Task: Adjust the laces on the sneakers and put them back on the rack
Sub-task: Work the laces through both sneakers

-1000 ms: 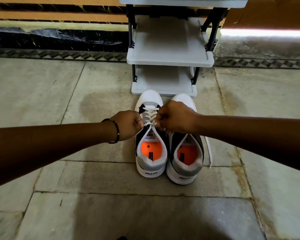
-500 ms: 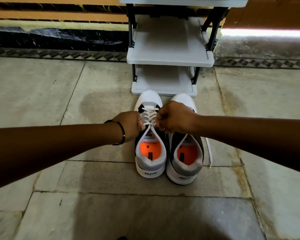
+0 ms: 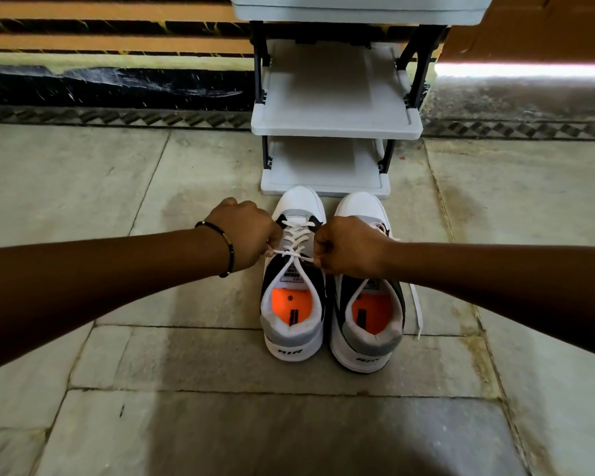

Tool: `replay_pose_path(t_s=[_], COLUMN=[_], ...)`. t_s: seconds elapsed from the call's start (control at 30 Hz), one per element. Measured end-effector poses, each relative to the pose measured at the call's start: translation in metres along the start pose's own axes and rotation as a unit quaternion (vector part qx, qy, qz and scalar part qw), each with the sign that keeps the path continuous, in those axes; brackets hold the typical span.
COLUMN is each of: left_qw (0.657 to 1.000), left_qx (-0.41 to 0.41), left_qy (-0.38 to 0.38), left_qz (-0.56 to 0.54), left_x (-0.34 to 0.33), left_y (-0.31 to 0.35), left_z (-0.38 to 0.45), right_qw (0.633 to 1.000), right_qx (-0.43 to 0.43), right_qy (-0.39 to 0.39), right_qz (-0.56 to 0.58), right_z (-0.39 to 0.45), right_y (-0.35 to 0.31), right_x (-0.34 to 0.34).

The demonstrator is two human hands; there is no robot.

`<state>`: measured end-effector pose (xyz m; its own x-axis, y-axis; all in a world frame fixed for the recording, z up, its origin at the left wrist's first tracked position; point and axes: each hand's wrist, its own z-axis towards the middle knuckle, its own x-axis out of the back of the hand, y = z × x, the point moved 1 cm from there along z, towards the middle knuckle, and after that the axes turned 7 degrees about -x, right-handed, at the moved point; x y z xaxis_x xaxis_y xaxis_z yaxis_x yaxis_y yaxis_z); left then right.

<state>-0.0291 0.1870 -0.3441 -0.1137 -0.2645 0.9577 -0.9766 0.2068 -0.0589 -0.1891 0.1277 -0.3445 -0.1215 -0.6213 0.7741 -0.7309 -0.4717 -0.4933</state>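
Sneakers [image 3: 330, 286] side by side at frame centre on the stone floor [image 3: 220, 424], toes at the rack [image 3: 335, 121], left hand [image 3: 246, 235] and right hand [image 3: 349, 247] fisted on the left shoe's laces [image 3: 294, 243], now drawn wider apart than half a second ago, lace taut between them.

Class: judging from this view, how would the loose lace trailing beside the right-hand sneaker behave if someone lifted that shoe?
The loose lace lies slack along the floor, so it is probably floppy and would dangle. The right sneaker looks padded, likely light, holding its shape.
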Motion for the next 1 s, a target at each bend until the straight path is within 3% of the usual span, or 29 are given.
replay_pose_path(t_s=[0.37, 0.43, 0.5, 0.57, 0.63, 0.7, 0.77, 0.9, 1.0], left_qw=[0.999, 0.998, 0.982, 0.923, 0.818, 0.705, 0.615, 0.520, 0.503], left_qx=[-0.038, -0.051, -0.044, 0.023, 0.108, 0.158, 0.176, 0.213, 0.221], left_qy=[-0.004, -0.002, 0.041, 0.093, 0.101, 0.099, 0.113, 0.152, 0.172], left_qz=[0.032, -0.029, -0.180, -0.372, -0.555, -0.684, -0.760, -0.813, -0.818], left_x=[0.001, 0.000, -0.002, -0.005, -0.007, -0.007, -0.006, -0.004, -0.005], left_y=[0.001, -0.002, -0.008, -0.012, -0.009, 0.003, 0.016, 0.032, 0.033], left_z=[0.000, -0.002, -0.005, -0.008, -0.010, -0.012, -0.013, -0.012, -0.011], right_qw=[0.996, 0.997, 0.998, 0.984, 0.932, 0.882, 0.858, 0.796, 0.786], right_qx=[0.002, -0.013, -0.041, -0.088, -0.128, -0.135, -0.137, -0.168, -0.174], right_qy=[0.022, -0.007, -0.048, -0.104, -0.147, -0.133, -0.081, 0.005, 0.014], right_qz=[-0.092, -0.071, -0.025, 0.112, 0.306, 0.431, 0.489, 0.582, 0.593], right_z=[-0.002, -0.003, -0.003, -0.005, -0.004, -0.001, 0.002, 0.009, 0.011], right_y=[-0.001, 0.000, 0.000, -0.003, -0.006, -0.011, -0.017, -0.019, -0.017], right_x=[0.005, 0.002, 0.007, 0.017, 0.024, 0.024, 0.017, 0.001, -0.005])
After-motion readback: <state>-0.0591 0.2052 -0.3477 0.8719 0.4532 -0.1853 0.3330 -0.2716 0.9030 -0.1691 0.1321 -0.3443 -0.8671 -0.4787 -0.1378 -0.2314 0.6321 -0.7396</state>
